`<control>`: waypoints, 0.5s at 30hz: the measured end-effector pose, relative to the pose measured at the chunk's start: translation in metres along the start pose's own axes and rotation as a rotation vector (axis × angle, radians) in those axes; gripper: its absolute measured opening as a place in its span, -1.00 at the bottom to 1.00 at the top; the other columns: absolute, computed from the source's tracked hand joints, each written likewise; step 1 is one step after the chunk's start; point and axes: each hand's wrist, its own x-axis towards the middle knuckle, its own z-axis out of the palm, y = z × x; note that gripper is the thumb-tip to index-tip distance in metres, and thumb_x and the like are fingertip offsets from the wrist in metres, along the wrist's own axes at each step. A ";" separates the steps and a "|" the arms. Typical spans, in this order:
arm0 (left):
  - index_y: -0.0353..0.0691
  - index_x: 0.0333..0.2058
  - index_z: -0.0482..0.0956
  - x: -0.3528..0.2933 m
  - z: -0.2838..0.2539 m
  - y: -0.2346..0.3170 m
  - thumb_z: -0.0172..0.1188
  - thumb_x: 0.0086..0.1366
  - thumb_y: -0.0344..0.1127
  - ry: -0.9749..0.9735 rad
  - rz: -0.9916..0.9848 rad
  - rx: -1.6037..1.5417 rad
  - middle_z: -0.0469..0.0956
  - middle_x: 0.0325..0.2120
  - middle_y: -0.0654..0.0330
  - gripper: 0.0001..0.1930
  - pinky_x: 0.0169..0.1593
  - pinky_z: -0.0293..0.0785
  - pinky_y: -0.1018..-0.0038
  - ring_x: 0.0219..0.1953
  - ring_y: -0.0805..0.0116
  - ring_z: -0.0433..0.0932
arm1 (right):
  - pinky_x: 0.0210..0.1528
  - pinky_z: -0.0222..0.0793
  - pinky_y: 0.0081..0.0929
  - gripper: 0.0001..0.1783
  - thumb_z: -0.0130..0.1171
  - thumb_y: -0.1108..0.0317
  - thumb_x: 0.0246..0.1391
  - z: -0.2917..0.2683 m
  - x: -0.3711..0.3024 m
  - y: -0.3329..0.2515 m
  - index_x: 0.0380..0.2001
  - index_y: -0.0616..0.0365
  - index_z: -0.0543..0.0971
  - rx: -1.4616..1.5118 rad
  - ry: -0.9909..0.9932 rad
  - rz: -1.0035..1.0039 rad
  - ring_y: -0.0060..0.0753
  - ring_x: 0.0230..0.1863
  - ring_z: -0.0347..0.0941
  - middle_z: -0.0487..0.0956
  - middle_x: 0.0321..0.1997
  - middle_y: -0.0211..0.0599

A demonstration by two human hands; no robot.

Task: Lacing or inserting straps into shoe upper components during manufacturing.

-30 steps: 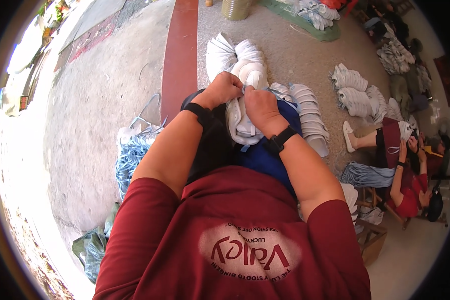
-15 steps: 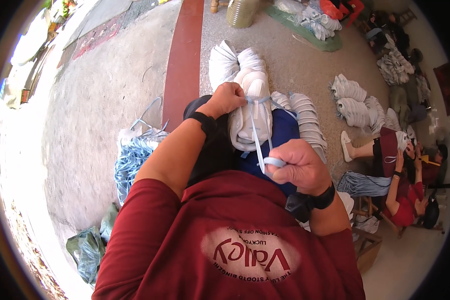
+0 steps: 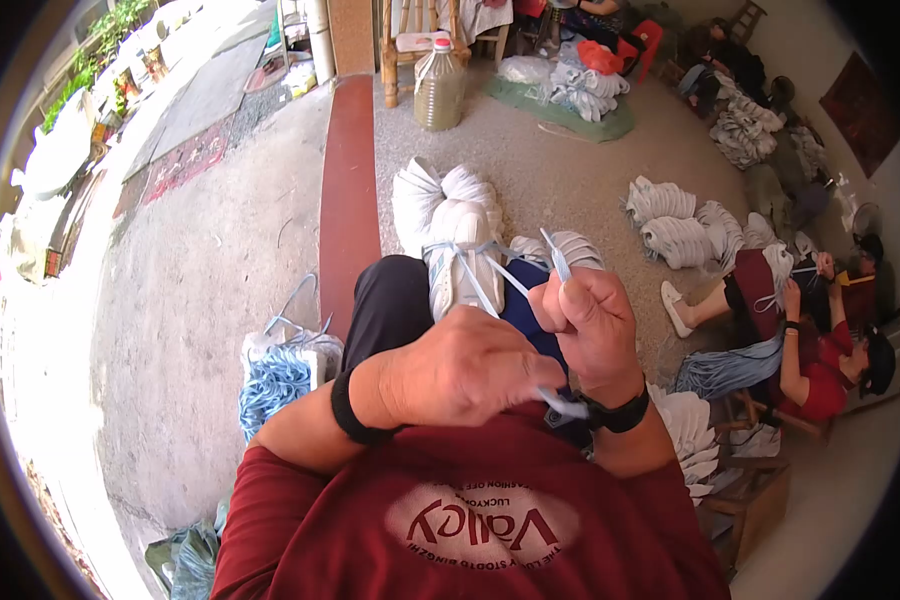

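A white shoe upper (image 3: 462, 222) lies between my knees with a light blue shoelace (image 3: 482, 287) running across it and back toward me. My right hand (image 3: 598, 325) is closed on the lace in a pinch, and a piece of it sticks up above the fingers. Close in front of my chest, my left hand (image 3: 460, 368) is closed too, its back turned up and slightly smeared by motion. A lace end shows beside its fingertips, which grip the lace. The hands are close together, the left lower and nearer to my body.
Stacked white uppers (image 3: 570, 247) lie right of my lap, others (image 3: 685, 435) by my right elbow. A bundle of blue laces (image 3: 275, 390) sits at my left. A co-worker (image 3: 820, 375) sits at right. A large plastic jug (image 3: 439, 88) stands ahead.
My left hand has moved from the shoe upper back toward my chest, now at a lace end. My right hand has risen slightly with the lace. The view has tilted up.
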 end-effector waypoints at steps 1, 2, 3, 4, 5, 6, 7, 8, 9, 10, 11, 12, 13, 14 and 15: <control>-0.28 -0.32 0.50 0.015 0.005 0.015 0.09 0.22 -0.30 0.096 0.074 0.004 0.41 -0.70 0.26 -0.83 -0.62 0.32 0.48 -0.70 0.32 0.43 | -0.57 -0.04 -0.65 -0.69 -0.02 0.26 0.18 0.008 -0.001 -0.013 -0.54 0.26 0.41 -0.080 -0.017 -0.078 -0.67 -0.63 0.03 0.23 -0.67 -0.51; -0.28 -0.32 0.50 0.023 0.004 0.017 0.09 0.22 -0.30 0.091 0.101 0.021 0.41 -0.70 0.26 -0.83 -0.62 0.32 0.48 -0.70 0.32 0.43 | -0.56 0.01 -0.70 -0.71 -0.05 0.28 0.21 0.016 0.002 -0.024 -0.54 0.24 0.41 -0.157 -0.037 -0.157 -0.72 -0.60 0.07 0.26 -0.64 -0.55; -0.27 -0.32 0.49 0.030 0.003 0.018 0.07 0.23 -0.29 0.167 0.030 0.019 0.42 -0.71 0.26 -0.83 -0.61 0.33 0.48 -0.70 0.33 0.44 | -0.55 0.05 -0.69 -0.70 -0.06 0.29 0.21 0.028 0.002 -0.037 -0.56 0.22 0.39 -0.324 0.052 -0.198 -0.72 -0.60 0.09 0.30 -0.62 -0.52; -0.27 -0.31 0.49 0.037 -0.001 0.017 0.05 0.25 -0.28 0.239 -0.036 0.018 0.42 -0.71 0.27 -0.83 -0.60 0.35 0.49 -0.69 0.33 0.45 | -0.55 0.05 -0.69 -0.70 -0.06 0.29 0.21 0.031 0.004 -0.038 -0.56 0.22 0.39 -0.336 0.042 -0.234 -0.72 -0.60 0.09 0.30 -0.62 -0.52; -0.28 -0.28 0.48 0.039 -0.005 0.019 0.01 0.28 -0.28 0.202 -0.115 0.054 0.44 -0.69 0.23 -0.81 -0.56 0.38 0.49 -0.65 0.32 0.48 | -0.55 0.07 -0.69 -0.70 -0.05 0.29 0.21 0.029 0.007 -0.035 -0.56 0.23 0.40 -0.209 0.098 -0.250 -0.72 -0.59 0.11 0.32 -0.61 -0.51; -0.28 -0.28 0.48 0.040 -0.006 0.019 0.01 0.28 -0.28 0.196 -0.078 0.073 0.44 -0.69 0.23 -0.81 -0.56 0.38 0.49 -0.65 0.32 0.48 | -0.54 0.08 -0.69 -0.71 -0.04 0.30 0.20 0.027 0.011 -0.032 -0.56 0.23 0.41 -0.077 0.146 -0.264 -0.73 -0.59 0.13 0.33 -0.60 -0.51; -0.28 -0.30 0.50 0.040 -0.004 0.019 0.09 0.19 -0.34 0.294 -0.092 0.126 0.46 -0.63 0.17 -0.85 -0.55 0.38 0.44 -0.62 0.24 0.49 | -0.53 0.08 -0.69 -0.73 -0.02 0.30 0.19 0.028 0.011 -0.029 -0.50 0.26 0.47 -0.129 0.206 -0.262 -0.73 -0.57 0.16 0.36 -0.58 -0.50; -0.27 -0.32 0.52 0.041 -0.005 0.019 0.17 0.10 -0.41 0.397 -0.118 0.180 0.48 -0.58 0.12 -0.85 -0.54 0.39 0.40 -0.58 0.17 0.50 | -0.53 0.08 -0.69 -0.73 -0.02 0.30 0.19 0.027 0.012 -0.027 -0.50 0.26 0.47 -0.132 0.193 -0.284 -0.73 -0.57 0.16 0.36 -0.58 -0.50; -0.27 -0.35 0.55 0.046 -0.009 0.022 0.21 0.05 -0.44 0.462 -0.091 0.311 0.47 -0.52 0.11 -0.85 -0.52 0.38 0.42 -0.56 0.18 0.48 | -0.52 0.09 -0.70 -0.75 -0.02 0.30 0.19 0.025 0.015 -0.025 -0.46 0.27 0.49 -0.093 0.197 -0.281 -0.73 -0.56 0.17 0.38 -0.57 -0.50; -0.27 -0.35 0.55 0.049 -0.012 0.025 0.21 0.05 -0.44 0.460 -0.076 0.322 0.47 -0.52 0.11 -0.85 -0.52 0.38 0.42 -0.56 0.18 0.48 | -0.50 0.10 -0.71 -0.75 -0.01 0.30 0.18 0.024 0.017 -0.022 -0.41 0.28 0.51 -0.053 0.206 -0.274 -0.72 -0.55 0.19 0.40 -0.55 -0.49; -0.27 -0.36 0.56 0.052 -0.015 0.027 0.23 0.00 -0.45 0.472 -0.103 0.411 0.46 -0.53 0.12 -0.83 -0.51 0.38 0.43 -0.55 0.20 0.47 | -0.44 0.19 -0.72 -0.75 -0.01 0.31 0.18 0.025 0.020 -0.021 -0.38 0.29 0.52 -0.059 0.241 -0.312 -0.70 -0.51 0.28 0.45 -0.51 -0.46; -0.27 -0.37 0.57 0.054 -0.018 0.030 0.26 -0.04 -0.46 0.484 -0.133 0.499 0.45 -0.53 0.14 -0.81 -0.50 0.38 0.43 -0.55 0.21 0.45 | -0.44 0.19 -0.72 -0.75 -0.01 0.31 0.18 0.029 0.025 -0.021 -0.38 0.29 0.52 -0.056 0.235 -0.324 -0.70 -0.51 0.28 0.45 -0.51 -0.46; -0.26 -0.38 0.58 0.059 -0.020 0.035 0.27 -0.13 -0.48 0.509 -0.109 0.539 0.43 -0.56 0.17 -0.76 -0.48 0.38 0.43 -0.54 0.23 0.42 | -0.39 0.23 -0.72 -0.77 0.00 0.33 0.17 0.036 0.032 -0.022 -0.38 0.29 0.52 0.056 0.247 -0.327 -0.68 -0.48 0.33 0.48 -0.48 -0.43; -0.26 -0.38 0.58 0.061 -0.021 0.034 0.27 -0.13 -0.48 0.508 -0.105 0.550 0.43 -0.56 0.17 -0.76 -0.48 0.38 0.43 -0.54 0.23 0.42 | -0.35 0.27 -0.73 -0.79 0.00 0.36 0.17 0.041 0.037 -0.023 -0.38 0.29 0.52 0.168 0.259 -0.327 -0.66 -0.44 0.38 0.50 -0.46 -0.41; -0.26 -0.37 0.60 0.062 -0.022 0.031 0.28 -0.11 -0.50 0.501 -0.081 0.556 0.44 -0.56 0.17 -0.77 -0.46 0.36 0.45 -0.53 0.27 0.42 | -0.35 0.27 -0.73 -0.79 0.00 0.36 0.17 0.040 0.039 -0.020 -0.38 0.29 0.52 0.174 0.252 -0.332 -0.66 -0.44 0.38 0.50 -0.46 -0.41</control>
